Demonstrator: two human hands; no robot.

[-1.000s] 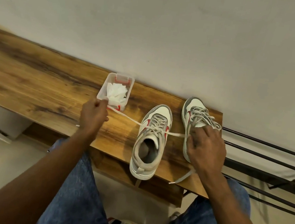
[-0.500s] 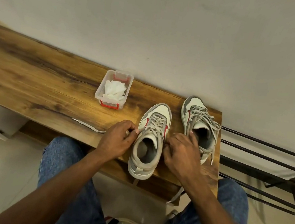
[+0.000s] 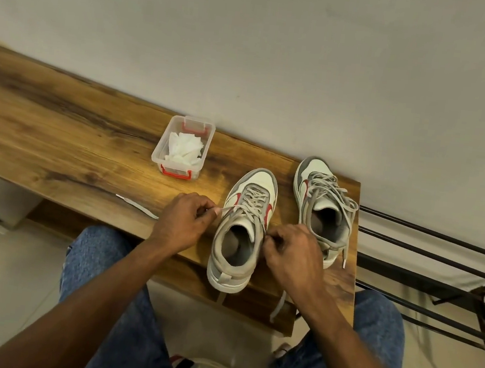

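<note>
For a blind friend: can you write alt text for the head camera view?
Seen from above, a person's left hand and right hand each pinch the lace at either side of a white-and-grey sneaker on a wooden bench. A second sneaker stands to its right, a clear box of tissues behind.

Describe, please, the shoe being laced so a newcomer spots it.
On the wooden bench stand two grey sneakers. It is the left sneaker, nearer the plastic box; unlike the right sneaker, the left hand and right hand pinch its laces.
</note>
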